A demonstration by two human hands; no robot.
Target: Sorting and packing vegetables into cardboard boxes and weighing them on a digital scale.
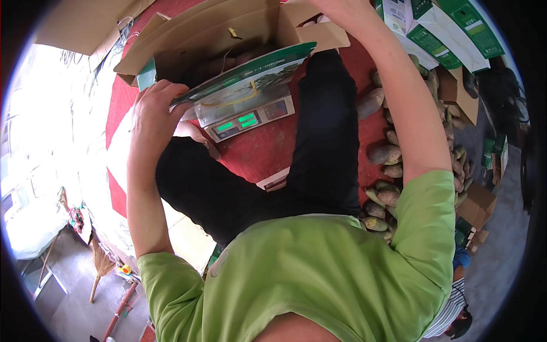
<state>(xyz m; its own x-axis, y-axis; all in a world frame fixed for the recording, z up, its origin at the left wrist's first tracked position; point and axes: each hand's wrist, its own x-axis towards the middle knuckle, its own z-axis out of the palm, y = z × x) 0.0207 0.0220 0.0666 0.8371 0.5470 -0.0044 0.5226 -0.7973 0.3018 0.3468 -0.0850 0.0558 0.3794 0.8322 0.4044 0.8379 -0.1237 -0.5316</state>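
Observation:
My left hand (155,114) grips the left corner of a green-printed flap (250,71) of an open cardboard carton (216,34). The carton rests on a digital scale (246,118) with a lit green display, between my knees. Dark sweet potatoes (250,56) lie inside it. My right arm stretches up the right side; my right hand (336,7) reaches the carton's right brown flap (319,33) at the top edge of the picture. That hand is partly cut off, so its grip cannot be made out.
I sit on a red mat (262,151) in black trousers. A heap of sweet potatoes (387,154) runs along my right. Green-and-white cartons (450,28) lie at top right, brown boxes (476,202) at right. A broom (101,268) lies at lower left, another person (456,319) at lower right.

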